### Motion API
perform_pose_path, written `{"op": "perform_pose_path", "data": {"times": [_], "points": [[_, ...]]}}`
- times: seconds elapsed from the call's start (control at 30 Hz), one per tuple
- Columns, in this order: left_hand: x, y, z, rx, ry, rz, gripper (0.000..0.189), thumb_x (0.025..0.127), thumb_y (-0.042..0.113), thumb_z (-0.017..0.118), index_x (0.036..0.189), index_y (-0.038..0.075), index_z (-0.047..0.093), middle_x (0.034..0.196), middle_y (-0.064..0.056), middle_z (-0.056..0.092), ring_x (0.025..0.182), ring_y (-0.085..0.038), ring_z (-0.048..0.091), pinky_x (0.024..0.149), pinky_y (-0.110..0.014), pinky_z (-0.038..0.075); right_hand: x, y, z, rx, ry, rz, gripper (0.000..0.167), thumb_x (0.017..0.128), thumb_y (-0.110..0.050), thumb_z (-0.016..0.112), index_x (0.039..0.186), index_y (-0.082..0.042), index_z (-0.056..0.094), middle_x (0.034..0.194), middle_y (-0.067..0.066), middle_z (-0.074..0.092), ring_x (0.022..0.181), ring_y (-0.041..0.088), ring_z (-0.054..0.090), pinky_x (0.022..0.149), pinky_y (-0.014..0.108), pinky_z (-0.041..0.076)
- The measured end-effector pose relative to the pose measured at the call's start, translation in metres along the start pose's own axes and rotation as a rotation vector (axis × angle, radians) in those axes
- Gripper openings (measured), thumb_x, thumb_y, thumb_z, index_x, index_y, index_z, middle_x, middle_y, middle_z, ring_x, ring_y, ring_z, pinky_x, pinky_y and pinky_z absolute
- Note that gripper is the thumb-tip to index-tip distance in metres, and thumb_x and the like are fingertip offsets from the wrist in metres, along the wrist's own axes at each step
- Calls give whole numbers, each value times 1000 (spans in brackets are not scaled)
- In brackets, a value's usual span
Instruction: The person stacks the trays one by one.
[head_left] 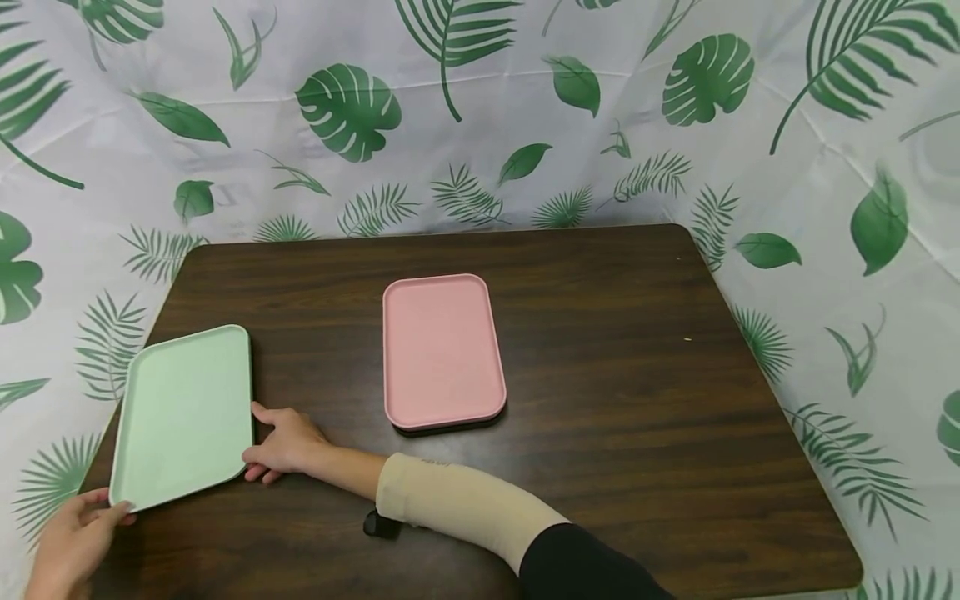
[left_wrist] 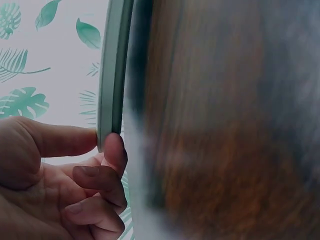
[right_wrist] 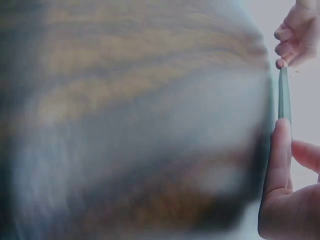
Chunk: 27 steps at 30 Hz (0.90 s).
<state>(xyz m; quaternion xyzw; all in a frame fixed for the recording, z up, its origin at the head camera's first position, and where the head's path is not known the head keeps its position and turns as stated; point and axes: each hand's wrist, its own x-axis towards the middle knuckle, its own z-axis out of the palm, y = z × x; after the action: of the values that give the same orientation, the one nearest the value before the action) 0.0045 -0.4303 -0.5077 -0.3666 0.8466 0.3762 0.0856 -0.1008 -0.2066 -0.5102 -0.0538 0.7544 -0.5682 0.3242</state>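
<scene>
A light green rectangular tray [head_left: 183, 417] is at the left side of the table, its left edge reaching the table's left border. My left hand [head_left: 75, 533] pinches its near-left corner. In the left wrist view, the thumb of that hand [left_wrist: 65, 185] lies on one face of the tray's rim [left_wrist: 111, 75] and the curled fingers on the other. At the tray's right edge, my right hand [head_left: 287, 446] holds the rim between thumb and fingers. The right wrist view shows the tray edge-on [right_wrist: 284, 95], between both hands. A pink tray [head_left: 442, 354] lies flat near the table's middle.
The dark wood-grain table [head_left: 600, 400] has rounded corners. A white cloth with green leaves [head_left: 480, 142] hangs behind it and shows along both sides. A small black device [head_left: 381, 525] sits under the right forearm, by the beige sleeve [head_left: 465, 500].
</scene>
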Motion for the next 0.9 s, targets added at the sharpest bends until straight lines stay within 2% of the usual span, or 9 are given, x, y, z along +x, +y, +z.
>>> {"op": "perform_pose_path", "data": {"times": [0.1, 0.17, 0.23, 0.3, 0.53, 0.67, 0.77, 0.83, 0.9], "points": [[-3, 4, 1, -41, -6, -5, 52, 102, 17, 46, 138, -16, 29, 69, 2, 63, 83, -17, 55, 79, -41, 36, -3, -6, -9, 13, -15, -25, 72, 85, -7, 75, 145, -35, 46, 50, -1, 63, 39, 12, 60, 46, 27, 52], [-4, 8, 0, -69, -13, -6, 53, 102, 20, 47, 138, -15, 30, 69, 8, 61, 71, 0, 50, 77, -37, 35, -5, -10, -16, 4, -23, -42, 72, 86, -8, 75, 145, -35, 45, 51, -1, 63, 40, 12, 60, 48, 28, 53], [-4, 11, -1, -92, -29, 20, 51, 102, 22, 46, 135, -14, 31, 71, 14, 60, 65, 9, 46, 73, -31, 35, -7, -15, -24, -1, -36, -68, 72, 87, -9, 74, 146, -34, 44, 52, -2, 64, 41, 12, 61, 49, 29, 53], [-4, 17, -3, -124, -50, 43, 53, 103, 25, 46, 137, -13, 30, 73, 18, 58, 67, 8, 48, 73, -28, 36, -8, -19, -33, -5, -43, -90, 71, 87, -10, 74, 147, -33, 43, 52, -2, 64, 41, 12, 61, 50, 29, 54], [-6, 42, -5, -190, -51, 325, 22, 102, 17, 49, 116, 1, 43, 76, 24, 59, 70, 7, 55, 61, -13, 43, -14, -34, -65, 22, -39, -151, 72, 87, -7, 73, 148, -30, 42, 55, -2, 65, 48, 16, 66, 56, 35, 56], [-12, 57, -3, -412, -160, 393, 15, 102, 12, 51, 114, 14, 42, 80, 21, 61, 72, 5, 60, 63, -10, 44, -20, -40, -87, 61, -46, -168, 72, 87, -5, 73, 149, -26, 42, 59, 2, 67, 62, 28, 70, 60, 41, 56], [-16, 68, 0, -525, -236, 428, 18, 102, 10, 52, 113, 19, 41, 82, 17, 63, 72, 3, 59, 63, -11, 43, -24, -42, -106, 99, -63, -172, 72, 87, -4, 72, 149, -24, 42, 63, 5, 69, 70, 33, 71, 60, 40, 57], [-19, 78, 4, -516, -252, 458, 17, 102, 11, 51, 113, 18, 41, 81, 14, 63, 68, 0, 55, 58, -15, 40, -26, -42, -120, 124, -78, -177, 72, 87, -3, 72, 150, -23, 41, 67, 7, 70, 73, 34, 71, 59, 38, 57], [-21, 88, 9, -446, -243, 485, 15, 102, 13, 51, 113, 17, 40, 79, 11, 62, 64, -5, 50, 54, -21, 36, -29, -40, -134, 136, -88, -186, 73, 87, -3, 71, 150, -23, 41, 71, 9, 71, 74, 35, 71, 59, 38, 57]]}}
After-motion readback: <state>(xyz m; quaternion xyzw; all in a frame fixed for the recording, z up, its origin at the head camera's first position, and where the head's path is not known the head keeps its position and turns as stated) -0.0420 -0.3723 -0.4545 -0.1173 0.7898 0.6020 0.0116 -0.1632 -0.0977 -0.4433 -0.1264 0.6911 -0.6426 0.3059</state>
